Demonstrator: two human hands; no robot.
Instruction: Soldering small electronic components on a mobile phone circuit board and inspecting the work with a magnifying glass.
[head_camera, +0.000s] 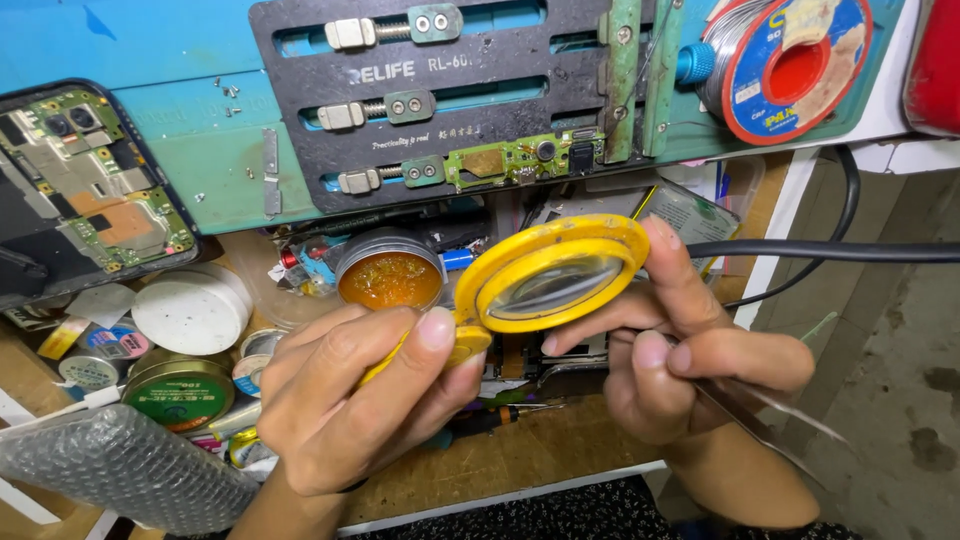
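Head view: left hand (345, 400) fingers grip yellow plastic round magnifier (548, 275); right hand (690, 350) fingers pinch thin metal tweezers (770, 425).

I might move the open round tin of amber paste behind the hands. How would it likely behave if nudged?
The open tin looks low and wide, so it probably slides rather than tips. Its contents look gummy, so likely no spill. Clutter packed around it, like the white lid, may block it.

Opened phone (85, 185), solder spool (790, 60), round amber tin (390, 272) near holder (440, 100)
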